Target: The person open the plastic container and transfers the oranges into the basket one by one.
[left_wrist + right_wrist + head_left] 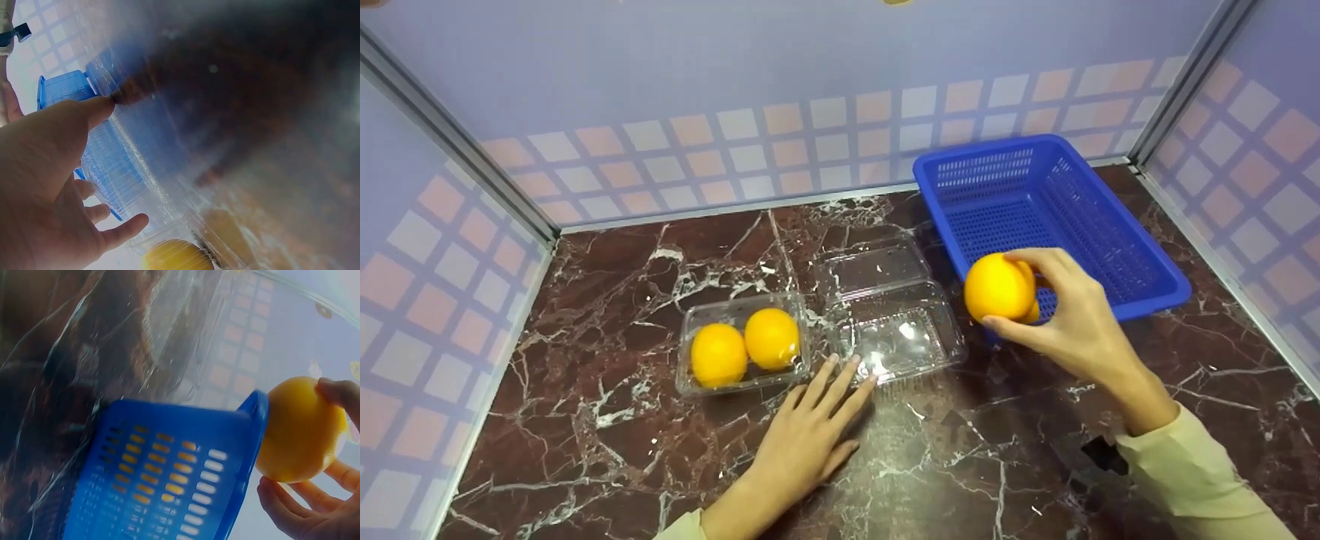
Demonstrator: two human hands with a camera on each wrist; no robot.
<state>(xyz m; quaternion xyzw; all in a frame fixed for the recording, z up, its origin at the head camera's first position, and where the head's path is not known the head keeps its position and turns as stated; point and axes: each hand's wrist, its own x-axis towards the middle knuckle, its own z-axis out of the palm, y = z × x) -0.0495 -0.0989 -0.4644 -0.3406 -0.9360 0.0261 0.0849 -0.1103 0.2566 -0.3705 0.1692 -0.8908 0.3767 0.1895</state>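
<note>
My right hand (1076, 322) grips an orange (1000, 289) between thumb and fingers at the near left rim of the blue basket (1140, 304). In the right wrist view that orange (301, 430) is up beside the basket's rim, and orange colour shows through the slots below. My left hand (810, 442) has its fingers extended, with the fingertips right at the near edge of an opened clear plastic clamshell box (896, 330). To its left, a second clear box (682, 367) holds two oranges, the left orange (718, 356) and the right orange (772, 339).
Brown marble-patterned tabletop (585, 442) lies under everything. A tiled-pattern back wall (780, 142) and side panels enclose the work area. The basket stands at the back right, close to the wall, and a small black patch (1105, 454) lies by the right sleeve.
</note>
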